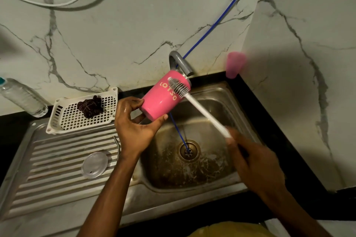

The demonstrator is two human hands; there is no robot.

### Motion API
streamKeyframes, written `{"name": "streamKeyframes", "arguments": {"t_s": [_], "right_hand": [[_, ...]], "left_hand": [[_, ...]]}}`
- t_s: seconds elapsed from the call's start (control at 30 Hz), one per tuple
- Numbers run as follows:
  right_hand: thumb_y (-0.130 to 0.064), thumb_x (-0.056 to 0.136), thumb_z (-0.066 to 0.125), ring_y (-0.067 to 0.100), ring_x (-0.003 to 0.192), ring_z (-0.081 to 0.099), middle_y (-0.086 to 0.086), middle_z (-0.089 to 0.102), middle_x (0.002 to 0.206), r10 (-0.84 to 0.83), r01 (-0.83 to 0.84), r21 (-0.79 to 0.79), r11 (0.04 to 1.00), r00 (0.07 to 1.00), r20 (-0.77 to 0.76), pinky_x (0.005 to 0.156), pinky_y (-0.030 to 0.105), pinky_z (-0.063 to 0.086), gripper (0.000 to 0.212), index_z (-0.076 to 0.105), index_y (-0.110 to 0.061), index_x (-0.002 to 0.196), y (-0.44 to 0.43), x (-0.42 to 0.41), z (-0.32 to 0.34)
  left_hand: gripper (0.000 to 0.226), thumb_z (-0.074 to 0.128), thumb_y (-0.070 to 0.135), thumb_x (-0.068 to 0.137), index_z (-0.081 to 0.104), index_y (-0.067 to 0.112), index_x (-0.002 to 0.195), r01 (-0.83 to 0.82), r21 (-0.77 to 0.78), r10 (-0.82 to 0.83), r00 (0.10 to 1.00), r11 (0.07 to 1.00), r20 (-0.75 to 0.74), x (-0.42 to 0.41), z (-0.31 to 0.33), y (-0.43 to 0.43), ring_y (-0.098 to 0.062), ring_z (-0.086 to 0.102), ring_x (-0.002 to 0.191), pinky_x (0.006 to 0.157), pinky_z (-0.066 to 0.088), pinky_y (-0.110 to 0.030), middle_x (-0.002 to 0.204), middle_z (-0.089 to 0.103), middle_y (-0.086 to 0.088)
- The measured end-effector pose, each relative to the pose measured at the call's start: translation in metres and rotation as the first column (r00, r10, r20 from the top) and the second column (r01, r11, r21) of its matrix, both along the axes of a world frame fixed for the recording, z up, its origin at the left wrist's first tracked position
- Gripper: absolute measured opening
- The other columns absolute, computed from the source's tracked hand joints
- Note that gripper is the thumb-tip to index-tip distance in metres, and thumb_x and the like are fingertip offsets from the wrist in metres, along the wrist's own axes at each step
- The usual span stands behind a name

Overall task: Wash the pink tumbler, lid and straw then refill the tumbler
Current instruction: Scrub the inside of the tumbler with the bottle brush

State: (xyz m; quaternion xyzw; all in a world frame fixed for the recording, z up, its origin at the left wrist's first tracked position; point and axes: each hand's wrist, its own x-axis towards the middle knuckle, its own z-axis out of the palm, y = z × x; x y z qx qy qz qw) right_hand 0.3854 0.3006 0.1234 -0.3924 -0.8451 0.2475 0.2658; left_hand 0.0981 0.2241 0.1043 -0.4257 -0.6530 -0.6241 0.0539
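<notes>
The pink tumbler [161, 96] with orange lettering is tilted over the steel sink [227, 90], its mouth toward the grey tap [180, 62]. My left hand [134, 121] grips its base end with fingers and thumb. My right hand [254, 161] holds the white handle of a bottle brush [198, 107]; the brush's grey bristle head lies against the tumbler's outer wall near the rim. The clear lid [94, 164] lies flat on the ribbed drainboard. A bent metal straw [117, 147] rests beside it on the drainboard.
A white perforated basket [67, 119] with a dark scrubber [90, 108] stands at the drainboard's back. A clear plastic bottle [23, 97] lies at far left. A pink cup [235, 64] sits on the black counter corner. A blue tube [217, 22] runs down into the drain [188, 151].
</notes>
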Motion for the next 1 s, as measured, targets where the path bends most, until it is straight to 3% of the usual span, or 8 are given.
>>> {"name": "streamKeyframes", "arguments": {"t_s": [0.13,0.23,0.47,0.6,0.67,0.83,1.0], "right_hand": [[-0.053,0.098,0.041,0.002,0.055,0.061,-0.008,0.051,0.047,-0.026,0.026,-0.007,1.000,1.000,0.009,0.041,0.015,0.046,0.039,0.052,-0.052,0.136,0.010,-0.005,0.006],[-0.052,0.099,0.041,0.007,0.049,0.059,-0.005,0.050,0.047,-0.029,0.029,-0.032,0.999,0.999,0.015,0.043,0.020,0.048,0.040,0.052,-0.049,0.138,0.007,-0.007,0.005],[-0.055,0.101,0.038,0.005,0.041,0.049,-0.015,0.041,0.047,0.086,-0.087,0.015,0.996,0.992,0.089,0.040,0.027,0.046,0.041,0.049,-0.048,0.141,-0.005,-0.007,0.003],[-0.052,0.098,0.043,0.002,0.042,0.054,-0.012,0.047,0.045,-0.012,0.009,0.035,0.999,0.998,0.069,0.039,0.014,0.038,0.038,0.054,-0.050,0.135,0.006,-0.006,0.009],[-0.054,0.098,0.041,0.003,0.041,0.054,-0.008,0.051,0.046,-0.023,0.021,0.018,1.000,0.996,0.082,0.039,0.017,0.044,0.039,0.053,-0.050,0.135,0.010,-0.009,0.010],[-0.061,0.095,0.034,0.004,0.049,0.058,-0.006,0.058,0.054,-0.059,0.062,-0.030,0.998,0.994,0.088,0.047,0.026,0.053,0.047,0.051,-0.051,0.137,0.015,-0.011,0.009],[-0.058,0.098,0.033,0.003,0.046,0.054,-0.006,0.052,0.051,-0.070,0.071,-0.004,0.997,0.990,0.124,0.044,0.017,0.042,0.045,0.047,-0.050,0.141,0.014,-0.014,0.004]], "left_hand": [[0.063,0.094,0.033,0.058,0.054,0.032,0.106,-0.014,-0.006,0.014,1.000,1.000,0.018,0.000,0.000,0.001,-0.022,0.060,0.115,0.074,0.062,-0.033,0.118,0.056,-0.009],[0.066,0.099,0.020,0.058,0.056,0.021,0.107,-0.022,-0.005,0.022,0.998,1.000,0.054,0.001,-0.001,0.005,-0.024,0.060,0.116,0.074,0.062,-0.031,0.119,0.056,-0.011],[0.063,0.099,0.014,0.057,0.058,0.018,0.106,-0.066,-0.017,0.067,0.992,0.998,0.102,0.000,-0.002,0.005,-0.024,0.062,0.110,0.070,0.058,-0.020,0.116,0.058,-0.011],[0.064,0.098,0.010,0.055,0.057,0.018,0.104,-0.043,-0.023,0.044,0.997,0.999,0.056,0.005,0.000,0.005,-0.016,0.060,0.108,0.068,0.055,-0.013,0.114,0.056,-0.007],[0.065,0.098,0.010,0.055,0.056,0.018,0.104,-0.040,-0.025,0.042,0.998,0.999,0.047,0.006,-0.001,0.005,-0.016,0.059,0.109,0.068,0.054,-0.011,0.115,0.055,-0.008],[0.065,0.099,0.013,0.055,0.057,0.018,0.105,-0.030,-0.023,0.031,0.999,0.999,0.024,0.005,0.000,0.006,-0.016,0.059,0.110,0.069,0.057,-0.018,0.115,0.055,-0.008],[0.064,0.097,0.031,0.056,0.055,0.035,0.104,-0.024,-0.024,0.023,0.999,0.999,-0.027,0.004,-0.004,0.004,-0.020,0.060,0.110,0.070,0.062,-0.040,0.114,0.056,-0.007]]}}
